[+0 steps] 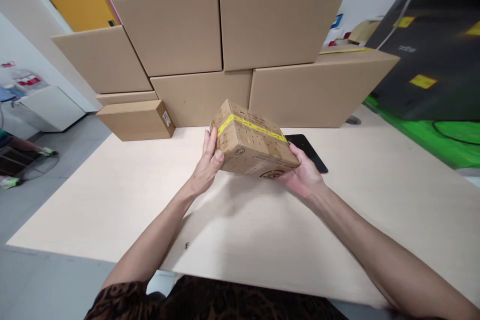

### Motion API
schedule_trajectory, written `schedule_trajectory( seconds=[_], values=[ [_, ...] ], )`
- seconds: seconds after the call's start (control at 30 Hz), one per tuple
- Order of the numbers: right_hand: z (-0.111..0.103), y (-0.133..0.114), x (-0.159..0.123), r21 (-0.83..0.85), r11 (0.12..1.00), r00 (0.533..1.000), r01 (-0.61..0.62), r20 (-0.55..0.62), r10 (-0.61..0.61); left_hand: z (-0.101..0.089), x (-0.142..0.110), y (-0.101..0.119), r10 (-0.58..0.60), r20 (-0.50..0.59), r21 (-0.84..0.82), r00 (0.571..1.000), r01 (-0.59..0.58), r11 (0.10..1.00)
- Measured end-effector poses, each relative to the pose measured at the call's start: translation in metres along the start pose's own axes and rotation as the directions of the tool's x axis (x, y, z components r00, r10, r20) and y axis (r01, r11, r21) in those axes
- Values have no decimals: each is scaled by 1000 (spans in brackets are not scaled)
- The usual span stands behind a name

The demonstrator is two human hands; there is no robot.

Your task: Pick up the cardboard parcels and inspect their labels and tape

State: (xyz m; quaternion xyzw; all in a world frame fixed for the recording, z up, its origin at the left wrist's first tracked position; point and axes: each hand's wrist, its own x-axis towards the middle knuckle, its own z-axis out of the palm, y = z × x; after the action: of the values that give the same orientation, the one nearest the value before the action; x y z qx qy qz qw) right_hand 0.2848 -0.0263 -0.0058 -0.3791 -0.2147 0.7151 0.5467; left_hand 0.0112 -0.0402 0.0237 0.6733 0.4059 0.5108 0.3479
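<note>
Both hands hold a small cardboard parcel (pixel 255 142) above the bench (pixel 112 200), tilted so that its far left corner stands highest and its near face slants down toward the person. A strip of yellow tape (pixel 249 125) runs across its top from the left edge to the right, and printed marks and small dark slots dot the cardboard.

The left hand (pixel 208 162) presses flat against the parcel's left end, thumb up along the near corner, fingers hidden behind the box; its grip is closed on the parcel. The right hand (pixel 303 175) cups the lower right corner from beneath, palm up, fingers tucked under the base, so its grip is likewise closed on the parcel. Between the two hands the parcel hangs clear of the bench, casting a soft shadow on the pale surface below.

Just beyond the right hand, partly hidden by the parcel, a flat black phone-like slab (pixel 311 152) lies on the bench. Well beyond the left hand sits a low, closed brown box (pixel 137 120) with a small white label on its end. Behind both hands, a wall of large plain cartons (pixel 232 35) is stacked along the far edge of the bench.
</note>
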Motion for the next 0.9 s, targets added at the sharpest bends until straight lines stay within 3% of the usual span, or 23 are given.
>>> schedule_trajectory(
  seconds=[0.1, 0.2, 0.33, 0.43, 0.67, 0.8, 0.9],
  values=[
    [4, -4, -3, 17, 997, 996, -79, -49, 80, 1, -5, 2, 111, 50, 204, 993, -119, 972],
    [4, -8, -3, -23, 989, 987, -143, -70, 141, 1, -8, 8, 278, 54, 364, 959, -278, 889],
    [-1, -8, -1, -96, 979, 982, -180, -71, 173, 3, -9, 10, 449, 120, 305, 885, -464, 832],
    [-2, -6, -4, -135, 976, 984, -173, 6, 175, 5, -7, 6, 503, 41, 260, 863, -496, 828],
    [10, 1, -17, -176, 984, 967, 42, 254, 4, 7, -9, 8, 472, -148, 208, 869, -439, 874],
    [7, 12, -20, -289, 942, 948, 170, 309, -76, 8, -6, 10, 268, -367, 77, 891, -259, 963],
    [-1, 19, -18, -393, 863, 919, 316, 351, -177, 8, 0, 8, 138, -449, -87, 883, -197, 977]
  ],
)
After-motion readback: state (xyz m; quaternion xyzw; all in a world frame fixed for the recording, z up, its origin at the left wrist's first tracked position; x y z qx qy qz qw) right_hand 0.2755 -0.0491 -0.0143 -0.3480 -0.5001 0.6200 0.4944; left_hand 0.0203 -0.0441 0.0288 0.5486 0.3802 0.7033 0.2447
